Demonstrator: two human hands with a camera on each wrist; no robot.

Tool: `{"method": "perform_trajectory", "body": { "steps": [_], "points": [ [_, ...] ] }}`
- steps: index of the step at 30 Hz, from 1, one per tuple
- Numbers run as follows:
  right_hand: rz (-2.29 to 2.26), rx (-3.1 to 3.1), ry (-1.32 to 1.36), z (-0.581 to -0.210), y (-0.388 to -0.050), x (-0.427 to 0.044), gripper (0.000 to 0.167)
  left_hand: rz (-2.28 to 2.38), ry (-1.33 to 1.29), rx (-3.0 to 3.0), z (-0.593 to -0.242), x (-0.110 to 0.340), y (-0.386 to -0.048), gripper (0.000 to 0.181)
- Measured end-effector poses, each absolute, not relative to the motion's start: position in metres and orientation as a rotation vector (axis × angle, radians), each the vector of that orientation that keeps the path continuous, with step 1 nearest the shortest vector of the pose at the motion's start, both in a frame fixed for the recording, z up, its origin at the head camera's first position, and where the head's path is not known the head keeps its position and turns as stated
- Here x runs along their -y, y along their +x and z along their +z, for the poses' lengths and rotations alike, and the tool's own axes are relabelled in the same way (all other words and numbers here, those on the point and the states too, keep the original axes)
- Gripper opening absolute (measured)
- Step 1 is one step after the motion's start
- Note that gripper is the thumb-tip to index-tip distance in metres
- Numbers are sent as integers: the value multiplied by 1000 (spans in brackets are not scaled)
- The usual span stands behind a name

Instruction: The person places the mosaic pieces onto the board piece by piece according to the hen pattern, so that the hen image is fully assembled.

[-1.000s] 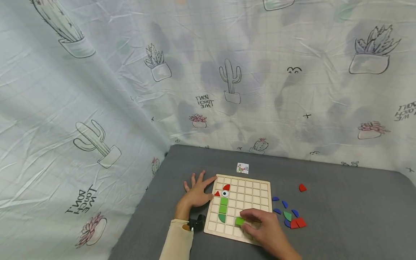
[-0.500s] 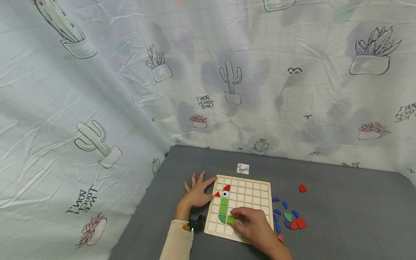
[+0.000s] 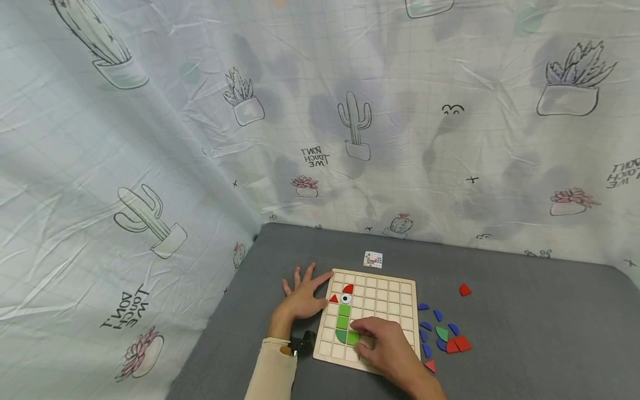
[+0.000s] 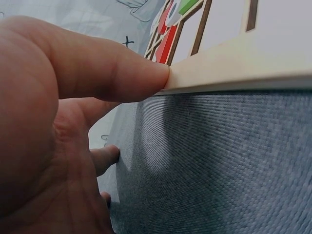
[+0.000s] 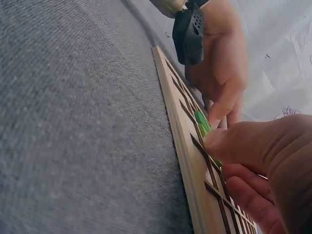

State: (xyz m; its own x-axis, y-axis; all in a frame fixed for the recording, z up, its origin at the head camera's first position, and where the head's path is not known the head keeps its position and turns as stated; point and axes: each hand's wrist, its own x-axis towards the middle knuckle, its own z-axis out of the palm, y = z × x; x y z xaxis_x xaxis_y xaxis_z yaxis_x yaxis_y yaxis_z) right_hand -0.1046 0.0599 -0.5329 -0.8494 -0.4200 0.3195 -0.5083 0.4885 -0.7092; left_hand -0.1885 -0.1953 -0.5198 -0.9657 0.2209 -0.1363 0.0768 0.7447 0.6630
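Observation:
A wooden grid board (image 3: 395, 297) lies on the table. My right hand (image 3: 387, 344) is over its near part, thumb and forefinger at the edges of a green square (image 3: 353, 338). That square sits beside a green quarter-circle (image 3: 341, 336). In the right wrist view the thumb (image 5: 217, 141) touches the green piece; the forefinger is mostly hidden. Above them on the board are two green squares (image 3: 343, 316), a round eye piece (image 3: 346, 299), a red quarter-circle (image 3: 348, 289) and a red triangle (image 3: 334, 299). My left hand (image 3: 301, 300), fingers spread, touches the board's left edge with thumb and forefinger.
Right of the board lie several blue pieces (image 3: 438, 315), a green piece (image 3: 442, 333), red squares (image 3: 463, 343), a red triangle (image 3: 430, 365) and a separate red piece (image 3: 465, 289). A small pattern card (image 3: 373, 259) lies behind the board. A printed curtain (image 3: 425, 139) encloses the table.
My right hand has moved left across the board with the green square, which now lies flat beside the green quarter-circle. The left hand has stayed at the board's edge.

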Motion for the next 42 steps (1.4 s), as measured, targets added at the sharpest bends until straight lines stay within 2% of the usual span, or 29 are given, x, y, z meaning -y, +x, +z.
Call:
{"method": "perform_trajectory", "body": {
  "steps": [7, 12, 26, 35, 42],
  "points": [
    [1376, 2638, 802, -533, -104, -68, 32, 1024, 228, -2737, -518, 195, -187, 74],
    [1478, 2661, 681, -531, -105, -84, 30, 1049, 234, -2730, -518, 195, -187, 74],
    [1360, 2577, 298, -529, -99, -168, 36, 1119, 272, -2738, -525, 197, -188, 75],
    [1256, 2647, 81, -531, -94, -210, 33, 1084, 255, -2735, -521, 196, -187, 75],
    [1082, 2733, 127, -529, -97, -218, 30, 1027, 228, -2734, -518, 195, -188, 74]
  ]
}}
